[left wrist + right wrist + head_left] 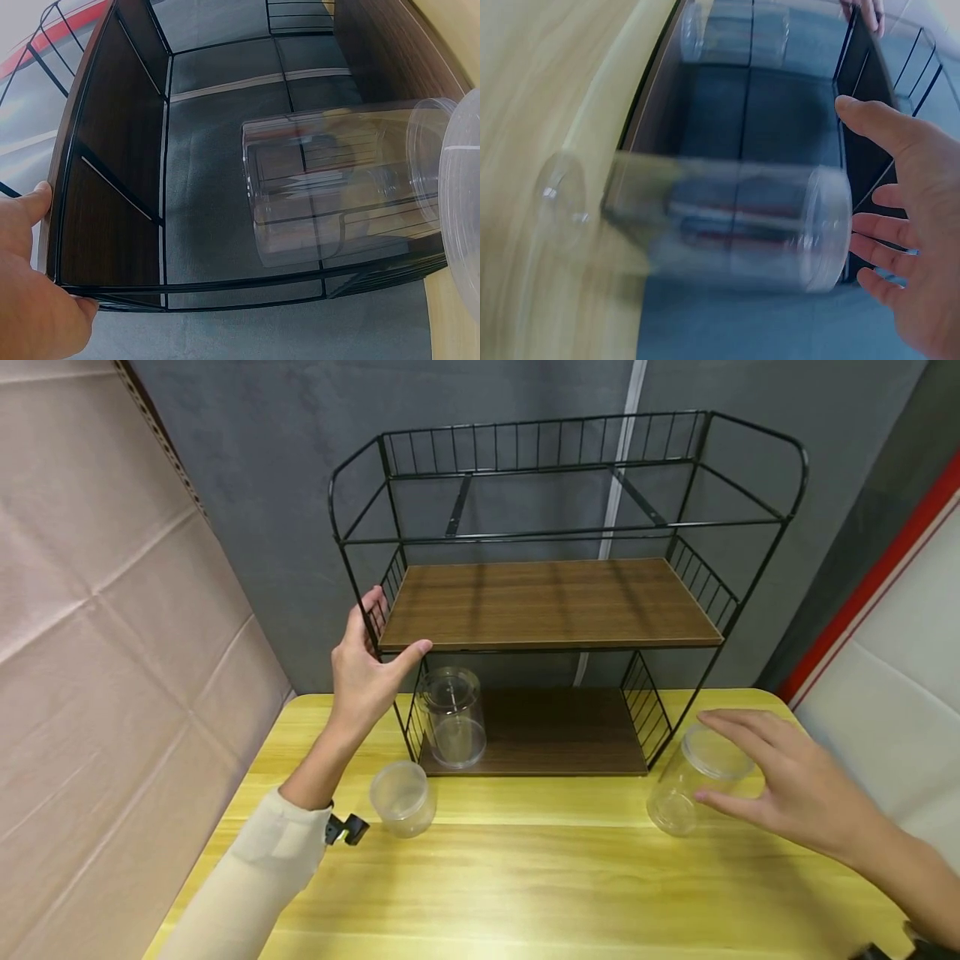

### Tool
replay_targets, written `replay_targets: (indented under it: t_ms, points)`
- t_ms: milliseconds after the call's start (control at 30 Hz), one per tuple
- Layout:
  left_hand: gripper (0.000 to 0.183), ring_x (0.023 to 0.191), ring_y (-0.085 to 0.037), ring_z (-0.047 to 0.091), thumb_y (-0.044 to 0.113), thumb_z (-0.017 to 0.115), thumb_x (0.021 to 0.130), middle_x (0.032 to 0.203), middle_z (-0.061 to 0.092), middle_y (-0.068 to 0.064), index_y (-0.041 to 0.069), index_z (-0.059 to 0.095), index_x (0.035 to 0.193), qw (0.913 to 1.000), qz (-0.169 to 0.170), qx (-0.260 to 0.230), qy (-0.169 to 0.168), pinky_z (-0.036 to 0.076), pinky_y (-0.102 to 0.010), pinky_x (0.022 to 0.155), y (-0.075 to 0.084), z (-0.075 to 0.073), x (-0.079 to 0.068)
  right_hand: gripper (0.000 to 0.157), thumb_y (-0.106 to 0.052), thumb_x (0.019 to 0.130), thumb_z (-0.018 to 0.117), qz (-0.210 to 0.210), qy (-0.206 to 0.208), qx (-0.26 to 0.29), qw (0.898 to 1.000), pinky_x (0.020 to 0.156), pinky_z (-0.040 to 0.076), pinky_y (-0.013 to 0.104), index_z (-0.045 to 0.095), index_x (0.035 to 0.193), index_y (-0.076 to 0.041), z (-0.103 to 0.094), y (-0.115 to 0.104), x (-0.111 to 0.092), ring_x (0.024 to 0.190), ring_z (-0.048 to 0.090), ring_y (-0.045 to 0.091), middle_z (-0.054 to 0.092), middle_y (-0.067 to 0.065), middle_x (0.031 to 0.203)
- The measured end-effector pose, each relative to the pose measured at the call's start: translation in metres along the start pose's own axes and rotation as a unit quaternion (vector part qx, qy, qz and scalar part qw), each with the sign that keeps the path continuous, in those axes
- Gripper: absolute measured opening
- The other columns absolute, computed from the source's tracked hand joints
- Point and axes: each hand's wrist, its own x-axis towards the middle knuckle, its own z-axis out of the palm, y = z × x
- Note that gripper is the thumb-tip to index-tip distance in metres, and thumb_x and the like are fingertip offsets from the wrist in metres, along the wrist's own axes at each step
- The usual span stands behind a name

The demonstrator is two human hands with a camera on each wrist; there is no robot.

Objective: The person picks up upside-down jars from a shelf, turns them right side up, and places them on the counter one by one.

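A black wire rack with wood-look shelves (551, 608) stands at 12 o'clock on a yellow wooden bench (525, 868). At 9 o'clock in the head view, the person's left hand (363, 672) grips the rack's side at the middle shelf, thumb along the shelf's front edge, other fingers bent around the outer frame. At 4 o'clock, the right hand (802, 785) is spread wide, thumb well apart from the fingers (885, 247), beside the lidded end of a tall clear jar (686, 789) on the bench; whether they touch cannot be told. A second clear jar (453, 727) stands at the lower shelf's 9 o'clock end. A small translucent tub (402, 799) sits at 7 o'clock, just in front of the rack.
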Motion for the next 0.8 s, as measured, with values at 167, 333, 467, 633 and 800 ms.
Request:
replay_targets:
  t_ms: [167, 333, 467, 633, 800]
  points:
    - [0.087, 0.150, -0.018, 0.047, 0.016, 0.089, 0.088, 0.162, 0.049, -0.009, 0.001, 0.041, 0.159, 1.0000, -0.003, 0.005, 0.000, 0.041, -0.036, 0.122, 0.000, -0.001, 0.000, 0.089, -0.075, 0.095, 0.059, -0.009, -0.006, 0.006, 1.000, 0.119, 0.027, 0.009, 0.067, 0.138, 0.002, 0.004, -0.018, 0.015, 0.114, 0.061, 0.033, 0.068, 0.019, 0.129]
    - [0.087, 0.149, -0.018, 0.048, 0.020, 0.089, 0.088, 0.160, 0.051, -0.009, 0.003, 0.042, 0.159, 1.0000, -0.003, 0.009, -0.001, 0.042, -0.036, 0.121, 0.000, -0.001, 0.000, 0.088, -0.074, 0.095, 0.059, 0.001, -0.036, 0.034, 0.999, 0.118, 0.027, 0.007, 0.062, 0.146, -0.002, 0.014, -0.031, 0.030, 0.119, 0.062, 0.030, 0.065, 0.015, 0.136]
    - [0.087, 0.147, -0.020, 0.050, 0.021, 0.090, 0.088, 0.158, 0.053, -0.011, 0.003, 0.043, 0.159, 0.9998, 0.004, 0.020, -0.001, 0.044, -0.038, 0.120, 0.000, -0.001, 0.001, 0.088, -0.072, 0.092, 0.067, 0.022, -0.056, 0.045, 0.997, 0.116, 0.031, 0.009, 0.059, 0.150, -0.006, 0.023, -0.041, 0.042, 0.123, 0.063, 0.030, 0.064, 0.011, 0.141]
    - [0.087, 0.147, -0.022, 0.051, 0.021, 0.090, 0.087, 0.157, 0.055, -0.012, 0.002, 0.043, 0.158, 0.9995, 0.012, 0.028, 0.002, 0.045, -0.040, 0.119, -0.001, -0.001, 0.000, 0.087, -0.053, 0.084, 0.088, 0.040, -0.070, 0.064, 0.995, 0.100, 0.057, 0.041, 0.057, 0.152, -0.008, 0.044, -0.048, 0.056, 0.125, 0.064, 0.031, 0.062, 0.011, 0.144]
    - [0.086, 0.146, -0.028, 0.052, 0.020, 0.090, 0.087, 0.156, 0.055, -0.015, 0.001, 0.043, 0.157, 0.9994, 0.017, 0.030, 0.003, 0.045, -0.041, 0.118, -0.003, -0.002, -0.001, 0.085, -0.048, 0.085, 0.089, 0.035, -0.069, 0.098, 0.992, 0.095, 0.059, 0.053, 0.057, 0.150, -0.005, 0.071, -0.054, 0.070, 0.126, 0.063, 0.034, 0.062, 0.014, 0.143]
